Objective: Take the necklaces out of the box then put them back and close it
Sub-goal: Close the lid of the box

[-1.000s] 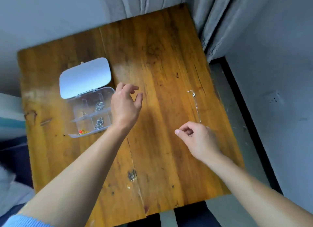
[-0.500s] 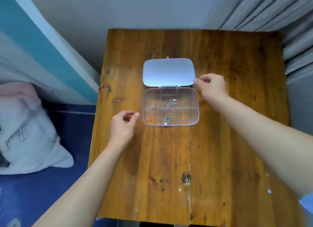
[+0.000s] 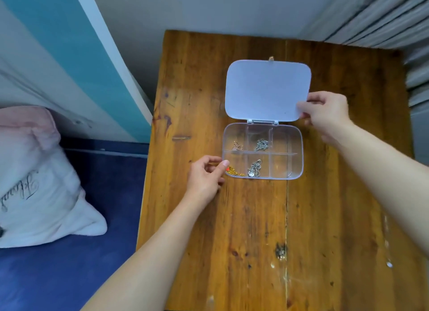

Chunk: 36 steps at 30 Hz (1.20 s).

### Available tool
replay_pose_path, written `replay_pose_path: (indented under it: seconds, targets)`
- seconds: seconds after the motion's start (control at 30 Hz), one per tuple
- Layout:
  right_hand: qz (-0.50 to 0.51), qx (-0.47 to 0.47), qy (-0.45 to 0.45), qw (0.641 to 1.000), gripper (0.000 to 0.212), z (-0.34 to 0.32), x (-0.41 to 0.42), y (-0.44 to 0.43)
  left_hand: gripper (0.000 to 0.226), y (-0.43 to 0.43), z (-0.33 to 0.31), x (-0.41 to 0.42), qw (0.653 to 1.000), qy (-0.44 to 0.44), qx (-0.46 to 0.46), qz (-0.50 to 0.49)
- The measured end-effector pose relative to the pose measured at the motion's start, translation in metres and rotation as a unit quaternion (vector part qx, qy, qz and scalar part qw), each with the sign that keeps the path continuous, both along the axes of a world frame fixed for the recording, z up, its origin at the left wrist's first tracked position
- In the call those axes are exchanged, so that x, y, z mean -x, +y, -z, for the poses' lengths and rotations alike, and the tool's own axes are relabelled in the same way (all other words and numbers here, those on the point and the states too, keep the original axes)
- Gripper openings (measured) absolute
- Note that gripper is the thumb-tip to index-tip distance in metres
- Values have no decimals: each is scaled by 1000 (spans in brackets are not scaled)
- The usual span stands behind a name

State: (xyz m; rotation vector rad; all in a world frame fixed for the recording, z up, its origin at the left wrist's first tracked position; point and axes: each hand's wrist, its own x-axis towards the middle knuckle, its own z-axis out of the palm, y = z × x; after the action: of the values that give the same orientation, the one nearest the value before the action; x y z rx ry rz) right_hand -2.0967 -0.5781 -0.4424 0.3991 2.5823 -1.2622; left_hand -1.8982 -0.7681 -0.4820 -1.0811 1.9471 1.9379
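A clear plastic box (image 3: 294, 169) with several compartments lies open on the wooden table, its lid (image 3: 267, 90) laid flat behind it. Inside are a rose-gold necklace (image 3: 238, 146), a silver necklace (image 3: 261, 144), another silver necklace (image 3: 254, 169) and a gold chain with a red bit (image 3: 234, 171). The right-hand compartments look empty. My right hand (image 3: 325, 113) pinches the lid's right front corner between thumb and fingers. My left hand (image 3: 206, 176) rests at the box's front left corner, thumb and fingers touching its wall.
The wooden table (image 3: 232, 229) stands against a grey wall, with grey curtains (image 3: 394, 16) at the back right. Left of the table lies a blue bed (image 3: 58, 264) with a white and pink pillow (image 3: 34, 183).
The view swung left and centred on the box. My right hand left the table's right side and took hold of the lid's corner. My left hand closed in on the box's front left corner.
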Motion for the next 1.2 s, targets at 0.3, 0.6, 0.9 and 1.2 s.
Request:
replay_pose_path:
  seconds: [0.3,0.6,0.9,1.2]
  targets:
    - [-176,-33,151,972,24,-5,-81,52,20,2,-1,-2,1000,0,-2,-12]
    - [-340,-184,210,898,35,14,-113,66,39,12,-4,1,998,-46,21,-38]
    - [-391,-219,172,877,43,15,-117,72,39,27,-3,-6,963,-28,247,104]
    - [-381,-225,93,892,51,10,-120,70,48,40,8,-12,841,-48,495,213]
